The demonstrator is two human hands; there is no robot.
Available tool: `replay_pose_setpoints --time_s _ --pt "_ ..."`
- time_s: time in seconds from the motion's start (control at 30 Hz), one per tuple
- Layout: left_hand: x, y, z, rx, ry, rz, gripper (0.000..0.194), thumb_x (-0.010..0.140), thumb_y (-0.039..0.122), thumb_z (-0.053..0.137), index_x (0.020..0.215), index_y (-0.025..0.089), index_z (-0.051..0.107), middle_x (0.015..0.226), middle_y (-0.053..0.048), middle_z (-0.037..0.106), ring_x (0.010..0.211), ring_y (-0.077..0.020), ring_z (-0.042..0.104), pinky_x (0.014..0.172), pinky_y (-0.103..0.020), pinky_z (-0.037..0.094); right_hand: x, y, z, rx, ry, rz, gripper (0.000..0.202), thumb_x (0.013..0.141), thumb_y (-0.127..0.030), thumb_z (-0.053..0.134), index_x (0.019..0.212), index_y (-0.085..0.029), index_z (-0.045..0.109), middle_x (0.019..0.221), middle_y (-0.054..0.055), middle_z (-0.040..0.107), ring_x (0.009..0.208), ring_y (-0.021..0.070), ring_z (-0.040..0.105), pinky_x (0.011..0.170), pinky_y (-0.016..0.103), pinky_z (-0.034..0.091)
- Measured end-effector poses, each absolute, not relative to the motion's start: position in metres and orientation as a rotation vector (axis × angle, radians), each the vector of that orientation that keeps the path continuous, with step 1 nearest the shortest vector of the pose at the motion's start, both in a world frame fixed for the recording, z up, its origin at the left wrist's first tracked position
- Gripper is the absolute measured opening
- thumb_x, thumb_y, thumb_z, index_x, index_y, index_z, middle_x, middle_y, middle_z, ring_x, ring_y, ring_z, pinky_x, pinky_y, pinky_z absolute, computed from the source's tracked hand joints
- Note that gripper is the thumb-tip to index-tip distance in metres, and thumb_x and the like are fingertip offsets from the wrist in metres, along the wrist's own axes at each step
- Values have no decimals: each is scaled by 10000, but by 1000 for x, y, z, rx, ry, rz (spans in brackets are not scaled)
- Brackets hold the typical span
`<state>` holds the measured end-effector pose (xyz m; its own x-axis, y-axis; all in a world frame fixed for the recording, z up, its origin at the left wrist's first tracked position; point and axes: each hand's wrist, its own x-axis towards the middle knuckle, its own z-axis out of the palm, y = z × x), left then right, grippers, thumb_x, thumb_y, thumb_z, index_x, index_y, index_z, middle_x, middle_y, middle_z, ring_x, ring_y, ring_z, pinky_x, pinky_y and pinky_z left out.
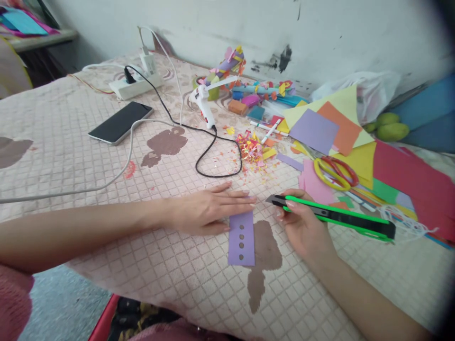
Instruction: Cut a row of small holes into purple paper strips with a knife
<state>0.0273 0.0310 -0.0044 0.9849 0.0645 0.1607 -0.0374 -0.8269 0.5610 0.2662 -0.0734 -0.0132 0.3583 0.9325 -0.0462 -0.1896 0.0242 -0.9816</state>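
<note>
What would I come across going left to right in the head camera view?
Side table → phone → left hand, laid flat with fingers over the upper end of the purple paper → right hand, its grip around the cutter → green fruit.

Paper strip (235,246) purple w/ dk circles; cutter (341,215) grn/blk; tablecloth (170,279) cream w/ brn grid.
</note>
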Motion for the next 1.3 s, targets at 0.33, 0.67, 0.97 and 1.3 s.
replay_pose_setpoints --time_s 0.33,0.67,0.97,1.3 --pt "30 37 -10 2560 -21 470 601 946 395 603 1456 112 457 1388 -198 591 1283 -287 566 1115 -463 424 265 -73 -16 -1197 -834 1006 81 753 -228 661 833 -242 662 661 -38 596 527 114 573 471 239 478" --pt "34 41 -3 2576 -62 230 682 953 379 570 1531 104 337 1506 -177 495 1417 -283 453 1235 -486 244 269 -75 -19 -1167 -821 1016 77 776 -215 658 841 -249 684 739 -31 625 544 106 581 485 239 493" --pt "28 42 -6 2619 57 493 656 903 499 668 1391 87 513 1200 -191 668 1086 -304 634 951 -447 492 263 -83 -9 -1177 -728 1087 92 752 -207 721 830 -256 727 671 -18 662 573 101 596 523 194 494" --pt "32 35 -5 2487 7 364 641 911 338 704 1453 148 419 1282 -101 668 1221 -258 585 1171 -475 313 260 -87 -4 -1208 -784 1027 87 763 -201 717 835 -249 721 742 -5 677 581 100 597 528 203 492"
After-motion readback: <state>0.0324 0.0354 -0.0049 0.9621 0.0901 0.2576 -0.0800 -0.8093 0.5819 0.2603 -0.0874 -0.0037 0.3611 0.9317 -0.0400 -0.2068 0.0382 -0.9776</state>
